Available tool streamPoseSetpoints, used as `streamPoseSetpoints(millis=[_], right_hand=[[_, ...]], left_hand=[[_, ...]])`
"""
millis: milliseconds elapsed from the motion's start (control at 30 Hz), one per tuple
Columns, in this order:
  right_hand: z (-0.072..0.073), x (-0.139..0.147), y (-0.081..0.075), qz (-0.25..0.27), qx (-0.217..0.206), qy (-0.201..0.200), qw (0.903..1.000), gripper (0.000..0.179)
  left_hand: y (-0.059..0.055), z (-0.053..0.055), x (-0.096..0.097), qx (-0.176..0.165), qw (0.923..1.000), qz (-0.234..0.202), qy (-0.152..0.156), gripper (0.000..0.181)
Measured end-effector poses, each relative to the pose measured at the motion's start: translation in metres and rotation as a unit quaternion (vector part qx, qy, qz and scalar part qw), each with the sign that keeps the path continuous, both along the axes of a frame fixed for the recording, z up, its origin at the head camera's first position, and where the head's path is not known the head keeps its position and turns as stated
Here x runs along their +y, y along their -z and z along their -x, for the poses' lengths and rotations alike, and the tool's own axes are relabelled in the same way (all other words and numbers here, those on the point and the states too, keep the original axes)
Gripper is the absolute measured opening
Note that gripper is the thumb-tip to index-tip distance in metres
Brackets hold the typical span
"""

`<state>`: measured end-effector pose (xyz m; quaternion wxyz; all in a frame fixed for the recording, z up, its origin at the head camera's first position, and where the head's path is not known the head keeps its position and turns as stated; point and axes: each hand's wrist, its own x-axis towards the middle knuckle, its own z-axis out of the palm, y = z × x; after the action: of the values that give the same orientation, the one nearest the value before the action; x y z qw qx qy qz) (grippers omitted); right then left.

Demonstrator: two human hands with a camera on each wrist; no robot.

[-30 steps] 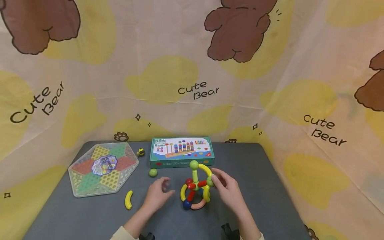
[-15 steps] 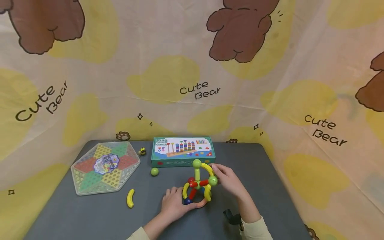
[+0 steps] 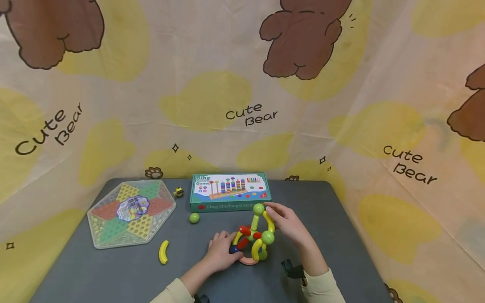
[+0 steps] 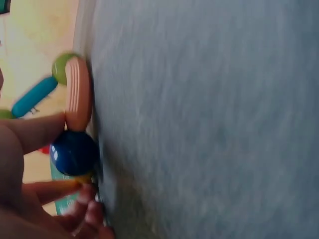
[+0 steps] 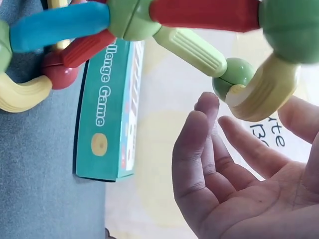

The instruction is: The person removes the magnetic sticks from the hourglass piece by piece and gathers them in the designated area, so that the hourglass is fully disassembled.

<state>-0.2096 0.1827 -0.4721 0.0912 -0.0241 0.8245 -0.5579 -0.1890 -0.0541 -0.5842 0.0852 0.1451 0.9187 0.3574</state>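
A magnetic ball-and-stick toy structure (image 3: 255, 224) stands tilted on the table, built from coloured balls with straight and curved rods. My left hand (image 3: 221, 253) grips its dark blue ball (image 4: 75, 154) low at the near left, thumb on one side and fingers on the other. Beside that ball runs a peach curved rod (image 4: 79, 94). My right hand (image 3: 291, 225) is at the upper right of the structure, fingers loosely bent and spread apart. Its thumb and fingertips are right at the yellow curved rod (image 5: 264, 92) below the top green ball (image 3: 259, 209).
A green ring game box (image 3: 231, 191) lies at the back. To the left are a Chinese checkers set in a clear hexagonal case (image 3: 102, 240), a small bee figure (image 3: 178, 192), a loose green ball (image 3: 194, 218) and a loose yellow curved rod (image 3: 163, 252). A printed cloth (image 3: 303, 122) hangs behind.
My left hand has moved right and taken hold of the structure at the blue ball. The structure now leans to the right. My right hand has shifted up from the green side ball.
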Motion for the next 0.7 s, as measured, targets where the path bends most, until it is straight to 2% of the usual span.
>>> streamPoseSetpoints(millis=[100, 300, 467, 700], right_hand=[[-0.001, 0.002, 0.000, -0.012, 0.004, -0.001, 0.9999, 0.046], [-0.006, 0.005, 0.000, -0.024, 0.007, -0.008, 0.9996, 0.047], [-0.013, 0.008, -0.001, 0.006, -0.007, -0.012, 0.9999, 0.050], [-0.021, 0.009, 0.001, 0.037, -0.017, -0.014, 0.9991, 0.052]], left_hand=[[0.002, 0.007, -0.005, -0.005, 0.9996, -0.019, 0.021, 0.066], [0.003, 0.012, -0.008, -0.009, 0.9982, -0.053, 0.026, 0.059], [0.004, 0.013, -0.007, -0.027, 0.9963, -0.078, 0.025, 0.056], [0.008, 0.019, -0.008, -0.043, 0.9961, -0.072, 0.028, 0.045]])
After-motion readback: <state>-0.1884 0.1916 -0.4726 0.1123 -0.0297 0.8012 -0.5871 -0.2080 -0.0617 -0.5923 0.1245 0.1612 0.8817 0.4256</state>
